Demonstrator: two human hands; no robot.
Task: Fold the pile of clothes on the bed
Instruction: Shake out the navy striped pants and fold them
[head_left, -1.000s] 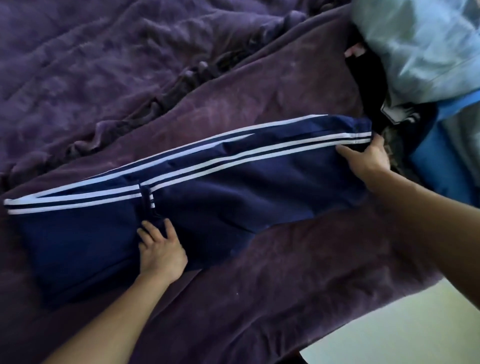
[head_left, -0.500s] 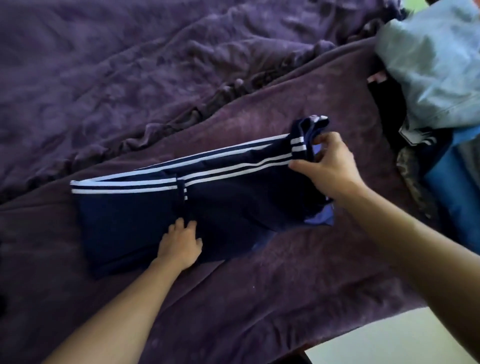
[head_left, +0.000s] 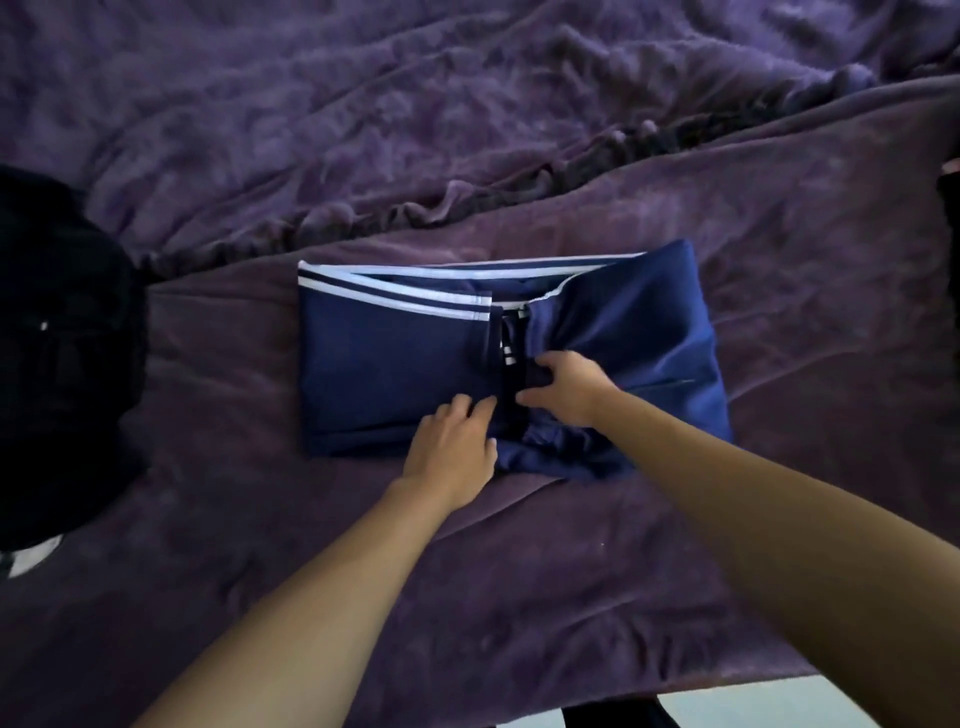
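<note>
Navy track pants (head_left: 395, 364) lay folded in half on the bed (head_left: 519, 571). Left hand (head_left: 451, 451) was pressed flat; right hand (head_left: 566, 387) pinched the folded-over end. Dark pile (head_left: 62, 364) judged done.

The track pants (head_left: 395, 364) are navy blue with white stripes along the edge. The bed (head_left: 467, 130) cover is deep purple. A black garment (head_left: 57, 338) lies at left.

Your bed (head_left: 779, 260) wears a rumpled purple blanket (head_left: 363, 130); folded navy trousers (head_left: 395, 364) and a black garment (head_left: 62, 364) lie on it.
</note>
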